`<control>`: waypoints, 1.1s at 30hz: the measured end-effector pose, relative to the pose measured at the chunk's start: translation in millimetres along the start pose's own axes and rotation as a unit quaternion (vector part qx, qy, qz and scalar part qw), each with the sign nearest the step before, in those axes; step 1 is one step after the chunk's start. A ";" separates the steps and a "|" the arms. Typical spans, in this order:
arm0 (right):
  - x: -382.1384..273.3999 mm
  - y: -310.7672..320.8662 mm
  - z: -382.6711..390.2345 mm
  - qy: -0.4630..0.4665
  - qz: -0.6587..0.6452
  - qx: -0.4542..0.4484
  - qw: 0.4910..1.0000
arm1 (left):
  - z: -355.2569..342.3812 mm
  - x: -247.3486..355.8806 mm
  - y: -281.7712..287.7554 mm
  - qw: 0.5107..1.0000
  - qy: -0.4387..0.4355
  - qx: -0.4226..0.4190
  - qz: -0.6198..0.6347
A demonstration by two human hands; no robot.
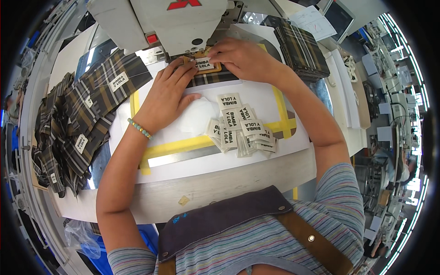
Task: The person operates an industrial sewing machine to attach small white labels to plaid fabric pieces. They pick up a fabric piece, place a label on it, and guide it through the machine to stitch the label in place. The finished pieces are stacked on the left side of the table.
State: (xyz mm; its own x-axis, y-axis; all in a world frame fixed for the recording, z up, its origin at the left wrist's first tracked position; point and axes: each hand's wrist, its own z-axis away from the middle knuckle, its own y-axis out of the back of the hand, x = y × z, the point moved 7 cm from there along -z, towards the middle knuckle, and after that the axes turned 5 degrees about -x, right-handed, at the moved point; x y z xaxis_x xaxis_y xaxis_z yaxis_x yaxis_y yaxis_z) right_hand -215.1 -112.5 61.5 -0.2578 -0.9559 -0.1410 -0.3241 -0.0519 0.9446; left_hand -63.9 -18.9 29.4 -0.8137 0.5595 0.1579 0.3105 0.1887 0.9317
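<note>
A cream fabric label [202, 64] with dark lettering lies in a small orange-yellow frame [215, 69] under the sewing machine head [176, 23]. Dark plaid cloth [208, 79] shows beneath the frame. My left hand [168, 94] rests nearly flat, its fingertips at the label's left side and its thumb out to the side. From the right, my right hand [245, 58] pinches the label's right end with bent fingers. A loose pile of similar labels [239, 123] sits on the white work surface, nearer to me than both hands.
Plaid pieces with labels attached [94, 96] are heaped at the left. A neat stack of plaid pieces [305, 52] stands at the far right beside a paper sheet [313, 23]. Yellow tape [178, 145] borders the white sheet. Below the table's left edge is a blue bin [144, 236].
</note>
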 end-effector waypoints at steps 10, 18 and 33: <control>-4.8 -10.6 1.1 0.009 0.050 -0.033 0.998 | -3.8 1.4 1.3 0.999 0.010 -0.029 0.038; -2.5 -3.5 -1.5 -0.024 -0.047 0.081 0.995 | 2.6 -5.6 21.2 0.995 0.049 0.040 0.071; -9.2 -35.7 -2.3 0.022 -0.114 0.061 0.991 | 6.2 -13.6 13.4 0.997 0.068 0.027 0.021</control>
State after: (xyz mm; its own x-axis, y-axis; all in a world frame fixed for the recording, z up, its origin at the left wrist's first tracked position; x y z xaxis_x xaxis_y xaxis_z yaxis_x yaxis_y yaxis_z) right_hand -199.0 -102.5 29.8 -0.1260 -0.9354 -0.3305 -0.4775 -0.2349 0.8467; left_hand -45.6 -19.0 37.7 -0.8574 0.4542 0.2420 0.3682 0.2128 0.9051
